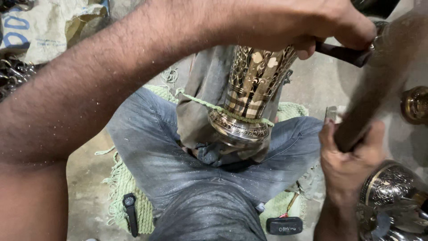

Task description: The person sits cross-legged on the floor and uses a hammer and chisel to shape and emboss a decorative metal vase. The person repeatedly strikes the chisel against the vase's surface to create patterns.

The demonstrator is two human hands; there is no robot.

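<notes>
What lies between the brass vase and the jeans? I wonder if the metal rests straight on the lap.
In the head view, a grey cloth lies between the brass vase and the jeans.

surface: grey concrete floor (87, 187) | on it: green fringed mat (117, 187), printed sack (40, 27), black tool handle (284, 225)

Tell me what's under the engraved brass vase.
Under the brass vase there is a grey cloth with a green cord across it, draped over the person's jeans. The vase's underside and whatever props it up are hidden.
</notes>
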